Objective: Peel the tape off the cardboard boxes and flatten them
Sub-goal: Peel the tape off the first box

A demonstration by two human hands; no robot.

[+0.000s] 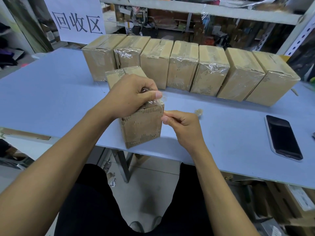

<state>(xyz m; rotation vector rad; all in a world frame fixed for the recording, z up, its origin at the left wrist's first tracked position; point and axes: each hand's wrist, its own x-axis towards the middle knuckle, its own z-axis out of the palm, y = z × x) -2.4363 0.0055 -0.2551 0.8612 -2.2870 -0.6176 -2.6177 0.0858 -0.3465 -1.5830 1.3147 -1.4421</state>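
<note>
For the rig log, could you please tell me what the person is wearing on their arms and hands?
Nothing shows on either: the left hand and right hand are bare, with no gloves, rings or watch visible. Both forearms are uncovered as far as the picture's lower edge, so no sleeve shows. The nails look short.

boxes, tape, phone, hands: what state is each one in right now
near box: upright, closed, being worked on
tape: partly lifted at the near box's top right corner
left hand: on top of the near box, pinches tape
right hand: pinches tape at the box's right edge
row of boxes: seven, closed, still taped
phone: flat on table, screen dark
</note>
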